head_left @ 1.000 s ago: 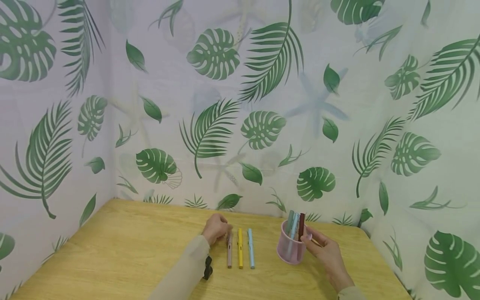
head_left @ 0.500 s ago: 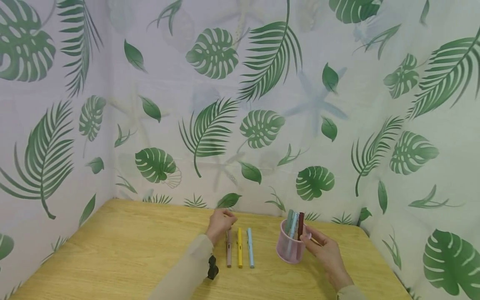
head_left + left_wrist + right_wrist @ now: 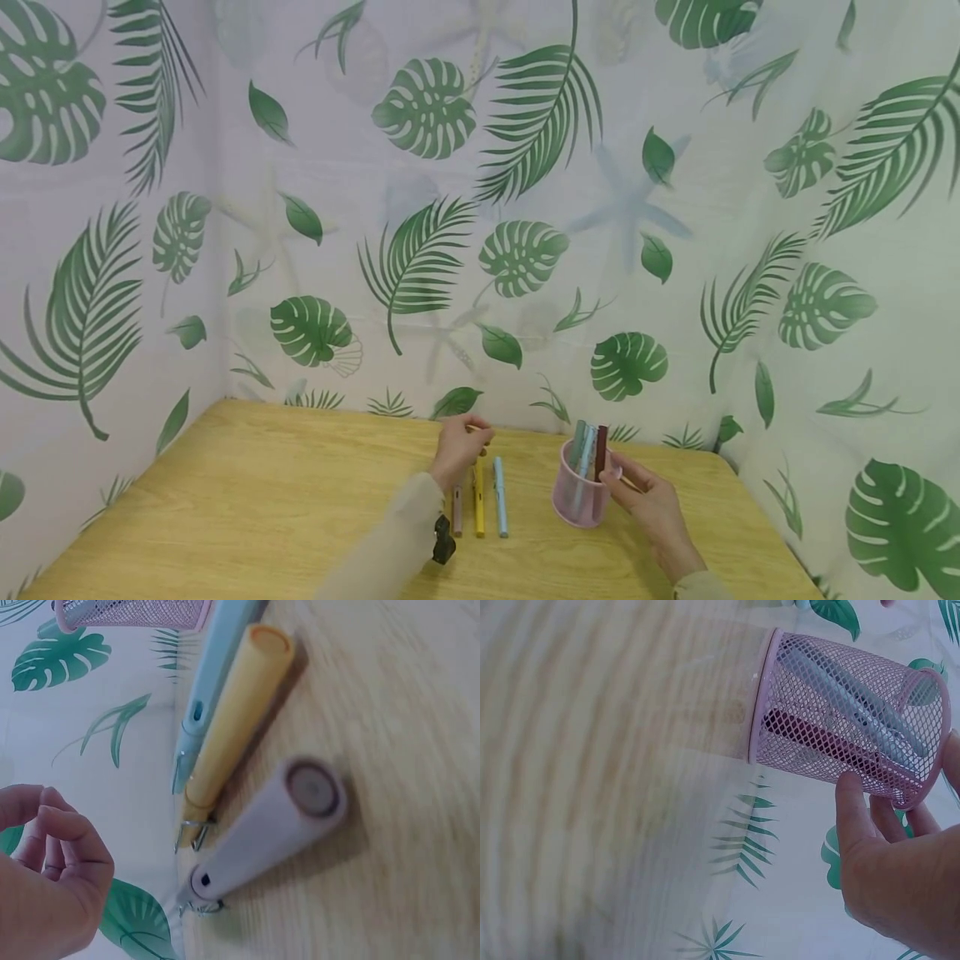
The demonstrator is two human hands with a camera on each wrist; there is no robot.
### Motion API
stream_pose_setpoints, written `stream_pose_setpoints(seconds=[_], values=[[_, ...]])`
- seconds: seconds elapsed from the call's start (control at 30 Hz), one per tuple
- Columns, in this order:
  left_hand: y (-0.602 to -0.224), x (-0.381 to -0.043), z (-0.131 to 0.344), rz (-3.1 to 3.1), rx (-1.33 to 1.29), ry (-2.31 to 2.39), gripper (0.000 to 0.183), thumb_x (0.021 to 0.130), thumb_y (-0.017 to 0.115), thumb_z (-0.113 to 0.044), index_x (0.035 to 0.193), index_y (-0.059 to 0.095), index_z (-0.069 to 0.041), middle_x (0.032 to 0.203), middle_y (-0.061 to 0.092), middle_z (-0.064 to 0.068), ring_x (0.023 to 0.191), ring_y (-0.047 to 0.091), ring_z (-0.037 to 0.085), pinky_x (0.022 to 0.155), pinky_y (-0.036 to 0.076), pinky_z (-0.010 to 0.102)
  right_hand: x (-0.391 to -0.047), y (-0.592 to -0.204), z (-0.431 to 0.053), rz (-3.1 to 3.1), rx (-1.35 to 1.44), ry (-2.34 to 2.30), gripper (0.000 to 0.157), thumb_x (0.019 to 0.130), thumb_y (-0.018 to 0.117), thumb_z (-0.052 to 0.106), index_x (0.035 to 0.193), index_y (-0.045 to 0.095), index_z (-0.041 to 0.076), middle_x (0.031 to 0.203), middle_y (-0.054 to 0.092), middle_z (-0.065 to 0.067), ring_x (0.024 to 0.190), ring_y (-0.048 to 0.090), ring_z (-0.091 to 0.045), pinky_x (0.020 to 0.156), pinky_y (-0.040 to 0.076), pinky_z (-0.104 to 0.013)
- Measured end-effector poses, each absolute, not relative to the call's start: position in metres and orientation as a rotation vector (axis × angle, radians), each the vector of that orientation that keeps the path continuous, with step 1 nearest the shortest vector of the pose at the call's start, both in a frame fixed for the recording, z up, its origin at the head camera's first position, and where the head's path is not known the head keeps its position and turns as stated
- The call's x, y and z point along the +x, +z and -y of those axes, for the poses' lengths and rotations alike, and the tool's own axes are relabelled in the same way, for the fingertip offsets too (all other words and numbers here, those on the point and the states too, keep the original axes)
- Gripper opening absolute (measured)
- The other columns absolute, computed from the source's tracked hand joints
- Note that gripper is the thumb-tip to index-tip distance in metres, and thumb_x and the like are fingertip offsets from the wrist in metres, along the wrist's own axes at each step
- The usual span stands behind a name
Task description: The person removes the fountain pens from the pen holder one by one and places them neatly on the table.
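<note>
The left hand (image 3: 460, 450) curls loosely near the tabletop's (image 3: 300, 492) far edge, beside a slim yellow pen (image 3: 480, 508); the right hand (image 3: 654, 510) grips a pink mesh cup (image 3: 570, 502).

Head cam: left hand (image 3: 459, 450) blocks the top of the mauve pen (image 3: 457, 518) and a bit of the yellow pen (image 3: 480, 508). Left wrist cam: cup (image 3: 142, 611) and 1 end of the blue pen (image 3: 214, 671) run off the top, mauve's near end is kinda blurry. Right wrist cam: right hand (image 3: 900, 874) gets chopped at the edge, table (image 3: 592, 787) is mush.
</note>
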State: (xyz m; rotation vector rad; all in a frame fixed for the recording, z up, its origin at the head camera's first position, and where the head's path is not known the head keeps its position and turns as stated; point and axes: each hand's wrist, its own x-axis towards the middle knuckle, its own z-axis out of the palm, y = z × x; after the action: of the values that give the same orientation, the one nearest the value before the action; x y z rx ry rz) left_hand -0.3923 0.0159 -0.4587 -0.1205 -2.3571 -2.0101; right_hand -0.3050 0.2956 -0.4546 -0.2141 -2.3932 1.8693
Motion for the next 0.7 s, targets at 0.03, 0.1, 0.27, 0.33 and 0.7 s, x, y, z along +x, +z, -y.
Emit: stream_pose_setpoints(seconds=[0.03,0.1,0.27,0.33,0.7], values=[[-0.459,-0.393,-0.018,2.349,-0.136,-2.019,0.012,0.093,0.064,-0.012,0.1,0.067,-0.003,0.088,0.069,0.013,0.067,0.061,0.014,0.057,0.048,0.025,-0.305,-0.455,-0.296,2.397,-0.215,1.866,0.066,0.092,0.07,0.03,0.147,0.043,0.006,0.152,0.039,-0.017,0.141,0.038,-0.034,0.099,0.05,-0.028],[-0.458,-0.393,-0.021,2.334,-0.155,-2.04,0.012,0.094,0.064,-0.013,0.1,0.067,-0.004,0.086,0.068,0.01,0.067,0.061,0.014,0.056,0.048,0.024,-0.305,-0.456,-0.296,2.401,-0.218,1.862,0.066,0.092,0.07,0.031,0.147,0.043,0.006,0.152,0.039,-0.017,0.141,0.038,-0.035,0.099,0.05,-0.028],[-0.454,-0.393,-0.031,2.278,-0.224,-2.1,0.014,0.093,0.064,-0.012,0.102,0.067,-0.002,0.088,0.069,0.016,0.065,0.061,0.015,0.053,0.046,0.022,-0.305,-0.456,-0.296,2.397,-0.218,1.866,0.065,0.092,0.069,0.03,0.147,0.044,0.007,0.152,0.04,-0.017,0.14,0.038,-0.033,0.098,0.05,-0.027],[-0.453,-0.393,-0.035,2.264,-0.257,-2.11,0.014,0.093,0.064,-0.012,0.102,0.066,-0.001,0.087,0.069,0.016,0.064,0.06,0.014,0.052,0.046,0.021,-0.305,-0.455,-0.296,2.396,-0.217,1.872,0.064,0.093,0.069,0.029,0.147,0.043,0.007,0.153,0.04,-0.016,0.141,0.038,-0.032,0.1,0.05,-0.029],[-0.45,-0.383,-0.054,2.247,-0.366,-2.128,0.02,0.093,0.067,-0.014,0.107,0.067,0.0,0.092,0.07,0.015,0.072,0.062,0.015,0.058,0.047,0.022,-0.302,-0.452,-0.293,2.411,-0.225,1.867,0.064,0.093,0.068,0.029,0.148,0.043,0.007,0.153,0.038,-0.017,0.142,0.035,-0.034,0.105,0.045,-0.038]])
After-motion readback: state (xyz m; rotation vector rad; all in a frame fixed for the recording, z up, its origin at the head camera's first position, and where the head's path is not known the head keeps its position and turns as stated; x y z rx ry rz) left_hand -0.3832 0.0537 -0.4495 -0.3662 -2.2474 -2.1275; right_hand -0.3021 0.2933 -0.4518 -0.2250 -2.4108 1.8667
